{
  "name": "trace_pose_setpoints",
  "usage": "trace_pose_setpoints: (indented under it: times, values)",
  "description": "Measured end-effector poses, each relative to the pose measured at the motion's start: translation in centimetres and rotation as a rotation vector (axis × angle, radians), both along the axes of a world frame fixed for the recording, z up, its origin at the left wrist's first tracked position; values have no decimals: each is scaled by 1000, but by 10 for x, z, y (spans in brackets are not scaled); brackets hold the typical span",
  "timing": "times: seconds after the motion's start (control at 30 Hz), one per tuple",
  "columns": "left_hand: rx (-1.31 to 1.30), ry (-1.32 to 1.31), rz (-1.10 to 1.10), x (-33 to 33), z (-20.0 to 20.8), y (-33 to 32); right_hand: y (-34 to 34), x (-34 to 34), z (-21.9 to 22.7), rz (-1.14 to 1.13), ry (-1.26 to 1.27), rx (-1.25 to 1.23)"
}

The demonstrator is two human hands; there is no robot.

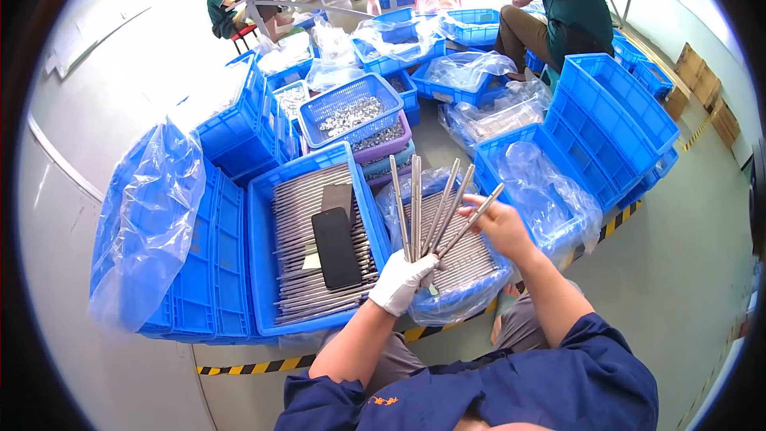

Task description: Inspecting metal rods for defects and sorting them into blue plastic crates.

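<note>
Pale floor [670, 271] spreads to the right of the bins, and striped tape [263, 367] runs along it near the seated person. Blue stacks wall in the work on both sides, the left stack [215, 271] draped with film [152, 223], the right stack [614, 112] rising tall. Beyond the bins sit a co-worker [566, 8] and, farther off, others. The left bin [262, 207] holds rows of rods with a phone [336, 247] on top; the film-lined right bin [455, 308] stands close beside it, leaving little gap between their edges. A basket [307, 132] of small parts borders the far side. Above the right bin, the gloved left hand [401, 283] grasps several rods [416, 215] by their lower ends, fanned upward past the rims. The right hand [503, 227] has its fingers at the rightmost rod; whether they pinch it, I cannot tell.
</note>
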State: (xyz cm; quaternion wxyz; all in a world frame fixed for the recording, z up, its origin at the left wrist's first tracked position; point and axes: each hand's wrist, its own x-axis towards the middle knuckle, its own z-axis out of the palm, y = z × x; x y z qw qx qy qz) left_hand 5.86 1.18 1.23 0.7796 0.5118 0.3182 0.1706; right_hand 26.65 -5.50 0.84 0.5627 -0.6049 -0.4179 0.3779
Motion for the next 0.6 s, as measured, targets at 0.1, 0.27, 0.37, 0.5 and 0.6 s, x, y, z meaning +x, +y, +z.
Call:
trace_pose_setpoints:
  times: [0.1, 0.27, 0.37, 0.5, 0.6]
  values:
    - [28, 25, -10, -2, 6, -1, -2, 19, 4, -74, 330, 194]
    - [97, 120, -27, 0, 10, -2, -6, 33, 6, 1, 675, 351]
    - [66, 93, -3, 0, 9, -2, -9, 30, 13, -48, 484, 309]
    - [55, 66, 31, 0, 6, -2, -10, 15, 20, -180, 92, 243]
    - [6, 44, 43, 1, 5, -2, -6, -3, 16, -351, -221, 329]
